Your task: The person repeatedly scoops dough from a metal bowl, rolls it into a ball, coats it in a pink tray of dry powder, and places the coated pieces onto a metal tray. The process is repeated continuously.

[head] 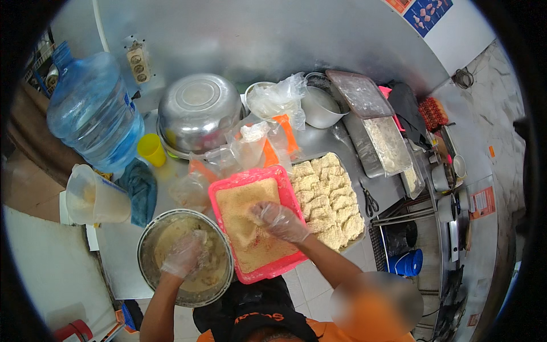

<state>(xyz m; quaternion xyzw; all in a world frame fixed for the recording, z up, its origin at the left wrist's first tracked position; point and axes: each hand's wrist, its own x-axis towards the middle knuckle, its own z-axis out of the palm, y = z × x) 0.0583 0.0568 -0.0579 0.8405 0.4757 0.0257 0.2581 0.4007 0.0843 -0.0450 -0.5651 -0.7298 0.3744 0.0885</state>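
Observation:
My left hand (186, 255), in a clear plastic glove, dips into pale, wet batter in a round metal bowl (142, 273); its fingers are partly coated, and whether they hold a piece cannot be told. Over a pink plastic tray (267, 274) of light crumb coating (239, 201) is my gloved right hand (280, 220), its fingertips at the crumbs and curled; what is between them is unclear. Against the pink tray's right side, a metal tray (361, 239) carries rows of crumb-coated pieces (329, 196).
Behind the trays lie plastic bags (252, 145) and an upturned metal bowl (201, 111). A translucent jug (98, 196), teal cloth (137, 192), yellow cup (151, 150) and large water bottle (96, 111) stand left. Scissors (369, 203) and metal containers (363, 145) are at right.

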